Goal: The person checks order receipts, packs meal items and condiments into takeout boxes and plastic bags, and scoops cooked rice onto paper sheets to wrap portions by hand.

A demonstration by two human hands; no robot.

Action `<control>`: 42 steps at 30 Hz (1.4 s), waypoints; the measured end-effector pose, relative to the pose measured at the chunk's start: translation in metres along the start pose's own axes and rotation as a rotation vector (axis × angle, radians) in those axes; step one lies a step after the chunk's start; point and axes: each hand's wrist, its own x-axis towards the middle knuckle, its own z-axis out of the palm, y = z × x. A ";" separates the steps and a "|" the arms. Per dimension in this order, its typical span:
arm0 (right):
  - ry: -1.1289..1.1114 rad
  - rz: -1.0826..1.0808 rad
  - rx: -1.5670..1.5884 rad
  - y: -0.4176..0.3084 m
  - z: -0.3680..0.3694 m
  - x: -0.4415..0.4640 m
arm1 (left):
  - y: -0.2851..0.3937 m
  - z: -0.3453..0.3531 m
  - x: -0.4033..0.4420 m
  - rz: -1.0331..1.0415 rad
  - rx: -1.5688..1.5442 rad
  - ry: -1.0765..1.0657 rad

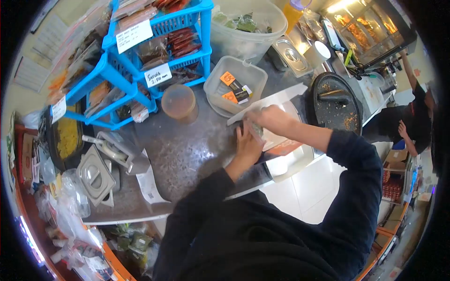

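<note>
My left hand (pixel 248 149) is closed around a small clear packet (pixel 256 128) with something greenish in it, at the counter's front edge. My right hand (pixel 273 120) presses its bent fingers together at the top of that packet; what exactly they pinch is hidden. Both hands are over the left side of a white takeaway box (pixel 292 110) with an orange printed side. The box's raised white flap (pixel 276 99) stands just behind my fingers. Beyond it, a clear plastic tub (pixel 236 75) holds orange and black labelled packets.
Blue stacked baskets (pixel 129 70) with sachets stand at the back left. A brown-filled jar (pixel 180 104), metal lids (pixel 95 175) and a paper slip (pixel 151 182) lie on the counter. At right are a black oval pan (pixel 335 105) and another person (pixel 408 119).
</note>
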 end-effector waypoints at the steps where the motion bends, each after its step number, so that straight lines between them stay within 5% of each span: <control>1: -0.033 -0.007 0.016 0.001 0.009 0.005 | 0.003 0.009 0.004 -0.090 -0.144 0.031; 4: -0.181 0.042 0.026 0.005 0.038 0.005 | 0.008 0.018 0.001 -0.078 0.126 0.034; 7: -0.241 0.114 0.115 0.020 0.054 -0.002 | 0.006 -0.001 0.002 -0.115 -0.020 -0.031; 10: -0.268 0.221 0.239 0.017 -0.017 -0.004 | -0.007 -0.014 -0.003 0.008 -0.233 0.100; 15: 0.061 0.559 0.562 -0.050 -0.126 -0.104 | -0.019 -0.068 -0.019 0.096 -0.433 0.206; 18: -0.246 0.818 0.643 -0.094 -0.078 -0.155 | -0.025 -0.083 -0.035 0.066 -0.497 0.195; 20: 0.082 0.732 0.593 -0.109 -0.032 -0.149 | -0.025 -0.106 -0.042 0.063 -0.433 0.221; 23: 0.438 0.664 0.067 -0.116 0.045 -0.128 | -0.038 -0.165 -0.041 0.070 -0.262 0.464; 25: 0.540 0.740 0.113 -0.109 0.100 -0.128 | -0.044 -0.224 -0.034 0.072 -0.050 0.645; 27: 0.472 0.945 0.404 -0.110 0.096 -0.111 | -0.050 -0.272 -0.021 0.099 0.071 0.778; 30: 0.447 0.770 0.584 -0.101 0.113 -0.117 | -0.064 -0.325 0.000 0.100 0.261 0.831; 34: 0.117 0.584 0.686 -0.092 0.112 -0.136 | -0.088 -0.342 0.032 0.119 0.497 0.659; 37: 0.054 0.671 0.474 -0.085 0.039 -0.149 | -0.102 -0.346 0.046 0.096 0.424 0.573; 39: -0.032 0.718 0.825 -0.071 -0.064 -0.138 | -0.108 -0.353 0.052 0.102 0.391 0.603; 40: 0.047 0.730 1.034 -0.066 -0.108 -0.125 | -0.111 -0.358 0.055 0.083 0.364 0.574; 41: 0.168 0.745 0.871 -0.063 -0.145 -0.101 | -0.113 -0.363 0.057 0.059 0.333 0.543; 42: 0.419 0.515 0.565 -0.055 -0.177 -0.071 | -0.116 -0.368 0.060 0.036 0.303 0.514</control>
